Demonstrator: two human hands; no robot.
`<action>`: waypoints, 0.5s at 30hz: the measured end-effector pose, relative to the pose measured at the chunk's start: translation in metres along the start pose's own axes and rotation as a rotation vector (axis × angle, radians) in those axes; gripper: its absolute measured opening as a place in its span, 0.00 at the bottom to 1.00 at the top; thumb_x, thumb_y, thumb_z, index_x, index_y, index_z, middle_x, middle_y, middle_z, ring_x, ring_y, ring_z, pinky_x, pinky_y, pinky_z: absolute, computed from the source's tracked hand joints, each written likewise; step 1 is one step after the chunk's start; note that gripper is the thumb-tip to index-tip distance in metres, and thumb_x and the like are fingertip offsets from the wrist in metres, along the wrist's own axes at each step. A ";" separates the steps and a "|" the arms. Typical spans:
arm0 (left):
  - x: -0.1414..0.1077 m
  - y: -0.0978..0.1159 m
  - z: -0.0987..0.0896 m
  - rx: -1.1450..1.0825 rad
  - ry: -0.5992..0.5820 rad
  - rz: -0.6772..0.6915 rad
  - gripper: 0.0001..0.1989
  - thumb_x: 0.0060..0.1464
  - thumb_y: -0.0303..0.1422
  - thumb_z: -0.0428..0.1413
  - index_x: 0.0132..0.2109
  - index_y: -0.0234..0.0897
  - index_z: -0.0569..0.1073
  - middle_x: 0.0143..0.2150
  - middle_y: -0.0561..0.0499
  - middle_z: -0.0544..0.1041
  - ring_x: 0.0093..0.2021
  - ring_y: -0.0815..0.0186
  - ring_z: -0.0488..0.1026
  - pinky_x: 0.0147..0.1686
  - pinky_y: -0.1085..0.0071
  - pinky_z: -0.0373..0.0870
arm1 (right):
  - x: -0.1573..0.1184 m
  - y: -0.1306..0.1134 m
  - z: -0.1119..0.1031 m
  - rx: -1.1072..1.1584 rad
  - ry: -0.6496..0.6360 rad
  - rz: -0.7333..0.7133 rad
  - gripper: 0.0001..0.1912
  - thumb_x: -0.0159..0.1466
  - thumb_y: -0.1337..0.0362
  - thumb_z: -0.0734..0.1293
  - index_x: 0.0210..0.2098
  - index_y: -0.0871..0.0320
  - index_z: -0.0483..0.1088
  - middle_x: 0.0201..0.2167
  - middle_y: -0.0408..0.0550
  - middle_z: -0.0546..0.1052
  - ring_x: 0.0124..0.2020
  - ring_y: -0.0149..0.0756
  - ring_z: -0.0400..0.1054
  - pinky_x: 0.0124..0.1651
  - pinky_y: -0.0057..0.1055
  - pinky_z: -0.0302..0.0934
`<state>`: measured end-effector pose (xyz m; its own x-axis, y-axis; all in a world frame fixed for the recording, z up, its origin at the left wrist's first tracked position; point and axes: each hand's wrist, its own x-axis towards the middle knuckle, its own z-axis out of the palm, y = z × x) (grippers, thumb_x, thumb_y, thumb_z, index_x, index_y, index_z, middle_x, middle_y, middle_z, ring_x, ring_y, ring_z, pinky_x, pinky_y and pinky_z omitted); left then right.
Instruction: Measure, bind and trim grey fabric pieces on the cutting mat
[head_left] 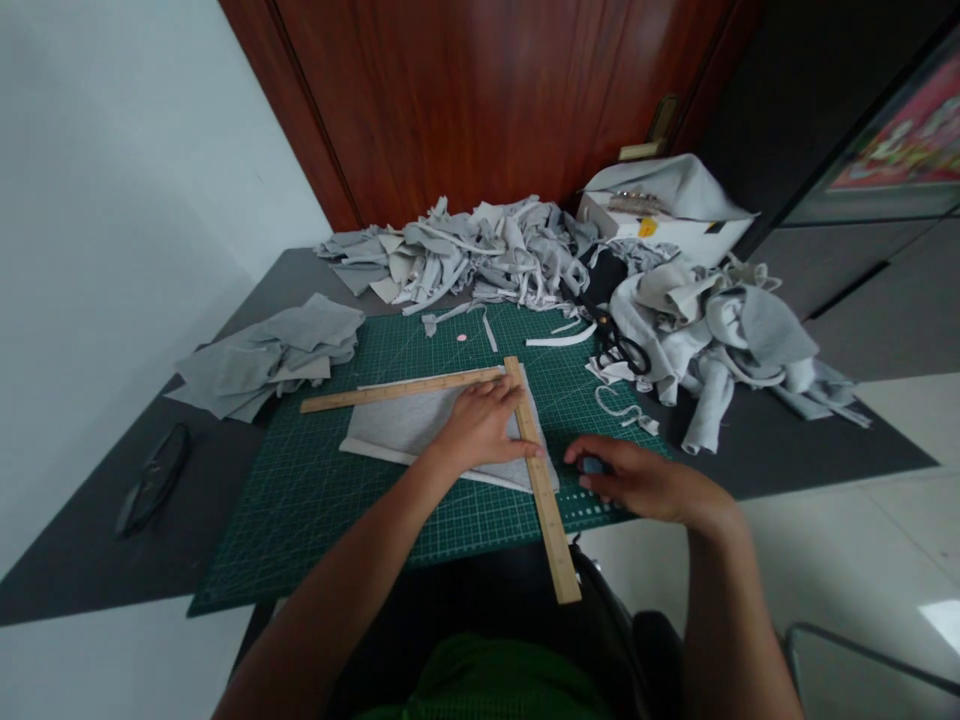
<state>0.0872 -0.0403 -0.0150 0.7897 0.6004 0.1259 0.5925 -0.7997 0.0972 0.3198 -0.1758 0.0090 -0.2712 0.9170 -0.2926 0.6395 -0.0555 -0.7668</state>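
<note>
My left hand [484, 425] lies flat with its fingers stretched out on a piece of grey fabric [405, 420]. Its fingertips and thumb press a wooden ruler [551, 530] that runs along the fabric's right side and sticks out past the table's front edge. A second wooden ruler [397, 390] crosses the fabric's far side and meets the first near its top. Just right of the fabric, my right hand [637, 478] is closed around a small dark bluish piece [592, 465], whose kind I cannot make out. The fabric rests on a green cutting mat [300, 520].
Grey scraps [495, 250] are heaped at the back. Flat fabric pieces [277, 350] lie left, rolled cloth [720, 330] right. Black scissors [622, 345] lie beside the rolls. A white box [694, 235] stands behind. A dark oblong object [154, 480] is at the left.
</note>
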 end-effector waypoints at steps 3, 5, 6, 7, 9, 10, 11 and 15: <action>-0.001 0.000 0.000 -0.019 0.017 0.002 0.48 0.51 0.68 0.58 0.66 0.37 0.69 0.71 0.39 0.67 0.68 0.46 0.67 0.67 0.52 0.62 | 0.005 -0.004 0.004 0.085 0.080 -0.090 0.14 0.68 0.60 0.61 0.50 0.54 0.72 0.36 0.45 0.75 0.33 0.35 0.71 0.38 0.33 0.65; -0.002 0.001 0.000 -0.034 0.035 0.009 0.47 0.51 0.68 0.58 0.65 0.37 0.70 0.70 0.39 0.68 0.67 0.46 0.67 0.66 0.52 0.63 | 0.007 -0.011 0.005 0.071 0.218 -0.137 0.15 0.68 0.60 0.63 0.52 0.55 0.72 0.34 0.44 0.75 0.33 0.36 0.72 0.40 0.34 0.66; -0.002 0.001 -0.001 -0.038 0.042 0.012 0.47 0.50 0.68 0.59 0.64 0.36 0.70 0.70 0.38 0.68 0.67 0.46 0.68 0.66 0.52 0.63 | 0.007 -0.015 0.003 0.057 0.286 -0.155 0.15 0.68 0.60 0.64 0.52 0.55 0.72 0.33 0.44 0.75 0.33 0.36 0.72 0.39 0.34 0.66; -0.002 0.000 -0.001 -0.040 0.044 0.013 0.47 0.50 0.68 0.59 0.64 0.35 0.70 0.69 0.37 0.68 0.67 0.46 0.67 0.66 0.52 0.64 | 0.009 -0.020 -0.001 0.047 0.344 -0.174 0.15 0.68 0.59 0.65 0.52 0.54 0.72 0.32 0.44 0.76 0.32 0.36 0.72 0.39 0.34 0.66; -0.002 0.000 -0.002 -0.036 0.035 0.013 0.48 0.51 0.67 0.59 0.64 0.34 0.70 0.69 0.35 0.69 0.67 0.45 0.67 0.66 0.52 0.64 | 0.018 -0.032 -0.016 0.040 0.442 -0.218 0.13 0.67 0.58 0.68 0.50 0.54 0.73 0.32 0.44 0.77 0.32 0.36 0.73 0.38 0.34 0.66; -0.003 0.000 -0.003 -0.032 0.030 0.012 0.48 0.51 0.67 0.59 0.64 0.33 0.70 0.69 0.34 0.68 0.67 0.45 0.68 0.66 0.51 0.64 | 0.027 -0.038 -0.025 0.046 0.492 -0.246 0.13 0.66 0.57 0.69 0.48 0.54 0.74 0.32 0.44 0.77 0.32 0.36 0.73 0.37 0.33 0.66; -0.003 -0.001 -0.003 -0.029 0.028 0.012 0.47 0.51 0.67 0.58 0.64 0.33 0.70 0.69 0.34 0.68 0.67 0.45 0.68 0.66 0.51 0.64 | 0.039 -0.043 -0.035 0.061 0.567 -0.269 0.14 0.65 0.56 0.71 0.47 0.54 0.74 0.32 0.44 0.78 0.31 0.36 0.73 0.37 0.33 0.66; -0.003 -0.002 -0.003 -0.017 0.061 0.037 0.46 0.53 0.67 0.57 0.64 0.34 0.70 0.68 0.35 0.69 0.65 0.46 0.70 0.64 0.52 0.67 | 0.111 -0.048 -0.065 0.237 0.731 -0.314 0.18 0.57 0.51 0.74 0.39 0.56 0.72 0.28 0.41 0.74 0.23 0.31 0.67 0.28 0.30 0.62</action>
<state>0.0832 -0.0400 -0.0126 0.7998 0.5697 0.1893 0.5596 -0.8216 0.1083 0.3057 -0.0456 0.0499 0.1765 0.9244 0.3381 0.4217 0.2393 -0.8746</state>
